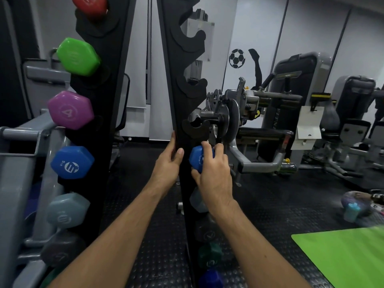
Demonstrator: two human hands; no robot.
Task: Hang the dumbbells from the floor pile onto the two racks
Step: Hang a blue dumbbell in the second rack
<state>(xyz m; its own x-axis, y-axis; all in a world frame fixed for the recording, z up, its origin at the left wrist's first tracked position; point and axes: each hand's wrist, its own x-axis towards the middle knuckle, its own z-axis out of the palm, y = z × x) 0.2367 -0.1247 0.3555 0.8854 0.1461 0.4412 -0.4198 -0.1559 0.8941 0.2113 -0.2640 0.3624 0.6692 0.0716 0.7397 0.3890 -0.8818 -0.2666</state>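
Note:
Two black upright racks stand in front of me. The left rack (pixel 93 125) carries a red, a green (pixel 78 57), a purple (pixel 70 110), a blue (pixel 71 163), a pale grey-blue and a dark dumbbell. On the right rack (pixel 180 59) the upper hooks are bare. My right hand (pixel 214 173) grips a blue dumbbell (pixel 197 157) at a hook partway down that rack. My left hand (pixel 169 161) holds the rack's upright just left of it. Below hang a pale, a dark, a green (pixel 209 256) and a dark blue dumbbell (pixel 211 279).
A grey weight machine (pixel 239 113) stands close behind the right rack. More gym machines line the right wall. A green mat (pixel 342 254) lies on the black studded floor at lower right, with a bottle and bag (pixel 353 206) beyond it.

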